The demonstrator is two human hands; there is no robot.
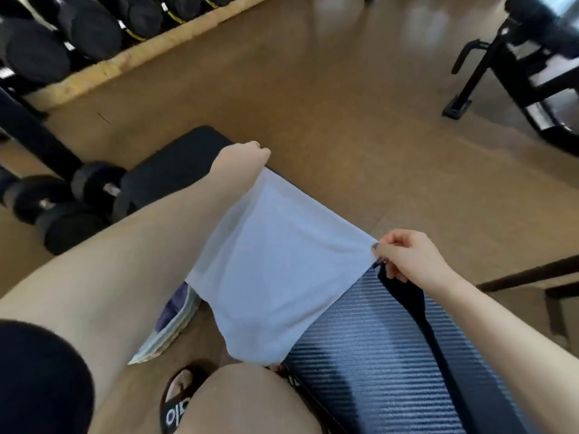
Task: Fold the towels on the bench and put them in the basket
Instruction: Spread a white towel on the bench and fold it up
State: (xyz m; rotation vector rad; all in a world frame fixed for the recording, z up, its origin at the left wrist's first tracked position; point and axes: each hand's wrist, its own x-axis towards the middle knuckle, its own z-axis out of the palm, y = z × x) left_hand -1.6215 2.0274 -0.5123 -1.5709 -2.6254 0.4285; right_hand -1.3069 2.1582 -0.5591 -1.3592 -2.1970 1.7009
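A white towel (275,264) hangs stretched between my two hands above the bench (376,364), whose seat is dark with a ribbed blue-grey surface. My left hand (242,158) grips the towel's far corner. My right hand (404,255) pinches the near right corner between thumb and fingers. The towel's lower edge droops toward my knee. Below the towel at the left, a woven basket (169,333) with something dark blue inside shows partly on the floor.
Black dumbbells (62,208) lie on the floor at the left, and a rack of them (78,32) runs along the back left. A black machine frame (517,73) stands at the back right. My sandalled foot (178,399) is on the brown floor.
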